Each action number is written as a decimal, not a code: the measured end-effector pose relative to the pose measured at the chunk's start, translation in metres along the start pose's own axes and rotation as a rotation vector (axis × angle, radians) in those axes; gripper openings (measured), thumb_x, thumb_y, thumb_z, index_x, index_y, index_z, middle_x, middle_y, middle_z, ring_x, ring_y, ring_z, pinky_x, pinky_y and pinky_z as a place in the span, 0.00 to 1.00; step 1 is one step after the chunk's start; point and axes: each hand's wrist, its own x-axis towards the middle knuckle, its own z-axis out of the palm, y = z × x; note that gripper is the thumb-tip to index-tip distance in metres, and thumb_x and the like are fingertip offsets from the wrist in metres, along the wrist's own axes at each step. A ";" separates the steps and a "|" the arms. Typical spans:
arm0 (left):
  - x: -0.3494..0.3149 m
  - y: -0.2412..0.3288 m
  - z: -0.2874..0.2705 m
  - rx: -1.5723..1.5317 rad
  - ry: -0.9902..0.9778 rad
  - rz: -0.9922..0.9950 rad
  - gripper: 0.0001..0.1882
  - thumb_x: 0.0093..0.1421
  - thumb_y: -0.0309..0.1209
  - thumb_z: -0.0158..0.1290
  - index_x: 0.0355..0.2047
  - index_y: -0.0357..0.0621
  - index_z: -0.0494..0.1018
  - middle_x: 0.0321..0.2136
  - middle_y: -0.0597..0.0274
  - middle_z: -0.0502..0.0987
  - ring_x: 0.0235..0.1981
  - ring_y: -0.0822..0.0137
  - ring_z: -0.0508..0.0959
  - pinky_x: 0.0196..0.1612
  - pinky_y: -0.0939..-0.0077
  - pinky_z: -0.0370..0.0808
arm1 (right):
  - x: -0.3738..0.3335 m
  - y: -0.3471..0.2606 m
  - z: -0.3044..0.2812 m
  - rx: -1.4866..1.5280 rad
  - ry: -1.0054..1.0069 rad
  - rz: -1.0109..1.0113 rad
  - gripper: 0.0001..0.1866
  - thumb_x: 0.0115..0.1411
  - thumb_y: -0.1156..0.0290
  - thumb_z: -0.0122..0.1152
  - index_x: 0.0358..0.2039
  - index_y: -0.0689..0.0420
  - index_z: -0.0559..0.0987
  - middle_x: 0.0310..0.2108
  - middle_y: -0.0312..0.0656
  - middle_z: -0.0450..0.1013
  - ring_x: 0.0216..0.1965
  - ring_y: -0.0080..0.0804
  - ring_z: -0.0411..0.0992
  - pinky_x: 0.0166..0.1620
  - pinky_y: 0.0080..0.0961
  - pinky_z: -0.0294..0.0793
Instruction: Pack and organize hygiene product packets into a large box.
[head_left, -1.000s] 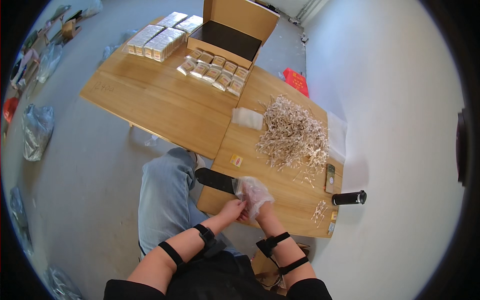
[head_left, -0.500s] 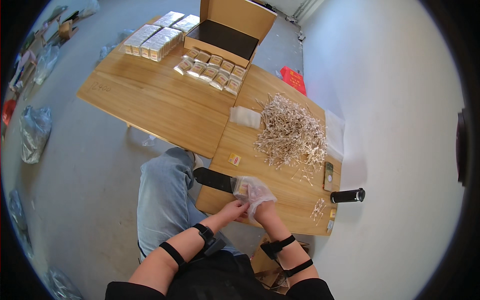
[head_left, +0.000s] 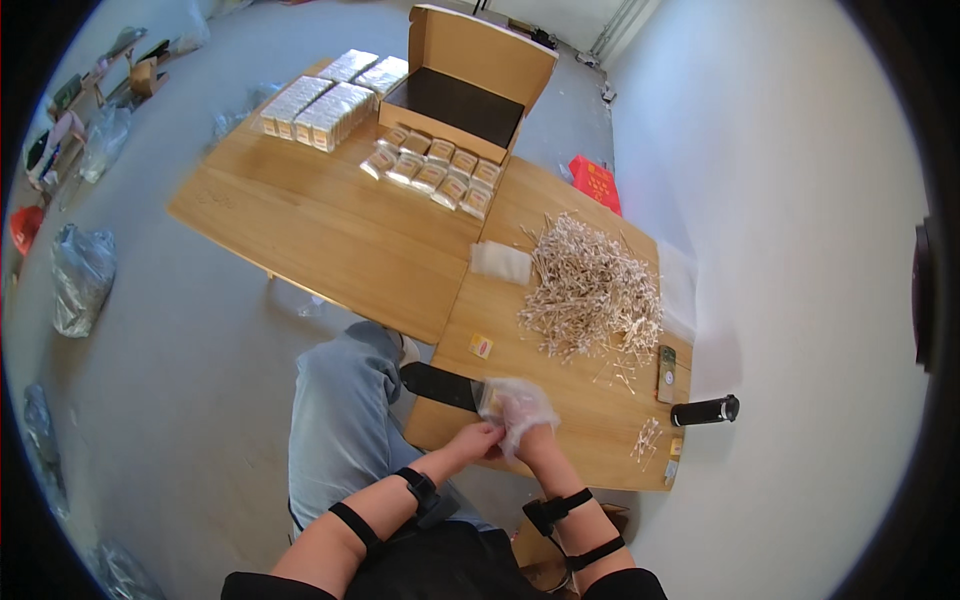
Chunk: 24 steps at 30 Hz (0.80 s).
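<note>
A translucent plastic bag (head_left: 508, 389) sits at the near edge of the table, over the end of a flat black strip (head_left: 438, 385) with a rounded tip. My left hand (head_left: 478, 441) pinches the near rim of this bag. Inside it is my right hand (head_left: 522, 411), in up to about the wrist; the film blurs its fingers, so their grip cannot be made out. A yellowish patch shows faintly through the plastic. Just beyond the strip lies a small yellow-and-white card or packet (head_left: 480, 346).
A heap of cotton swabs (head_left: 590, 285) covers the right table, beside a stack of clear bags (head_left: 501, 263). A phone (head_left: 666, 374) and a black bottle (head_left: 705, 411) line the right edge. Farther off are several filled packets (head_left: 430, 177), wrapped bundles (head_left: 335, 112) and an open cardboard box (head_left: 445, 138).
The whole view has shifted slightly, so the table appears lower and farther right. The yellow box seen in the bag earlier is now mostly veiled by plastic. Both hands stay at the bag.
</note>
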 end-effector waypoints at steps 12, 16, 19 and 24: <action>-0.038 0.146 -0.080 0.605 0.175 0.132 0.24 0.66 0.48 0.45 0.32 0.36 0.75 0.27 0.60 0.79 0.26 0.70 0.79 0.31 0.75 0.75 | -0.057 0.040 -0.075 1.252 -0.174 0.690 0.12 0.58 0.68 0.63 0.39 0.63 0.79 0.30 0.41 0.77 0.36 0.26 0.74 0.38 0.26 0.75; 0.000 0.184 -0.136 0.788 0.431 0.475 0.19 0.65 0.42 0.46 0.33 0.35 0.74 0.25 0.50 0.77 0.28 0.55 0.78 0.32 0.66 0.73 | -0.060 0.097 -0.028 0.589 0.369 0.784 0.14 0.56 0.73 0.61 0.43 0.65 0.75 0.40 0.51 0.73 0.46 0.41 0.71 0.49 0.38 0.71; 0.021 0.229 -0.149 0.874 0.514 0.562 0.14 0.64 0.36 0.47 0.34 0.37 0.73 0.28 0.44 0.76 0.33 0.46 0.77 0.35 0.61 0.72 | -0.069 0.118 0.013 -0.073 0.436 0.615 0.20 0.54 0.73 0.59 0.47 0.63 0.71 0.50 0.56 0.66 0.54 0.51 0.64 0.57 0.45 0.63; 0.083 0.298 -0.190 1.266 0.582 0.827 0.12 0.61 0.34 0.50 0.40 0.39 0.73 0.38 0.45 0.76 0.43 0.45 0.74 0.43 0.58 0.71 | -0.067 0.121 0.033 -0.192 0.357 0.606 0.25 0.51 0.71 0.58 0.50 0.63 0.68 0.55 0.57 0.62 0.58 0.57 0.60 0.60 0.49 0.58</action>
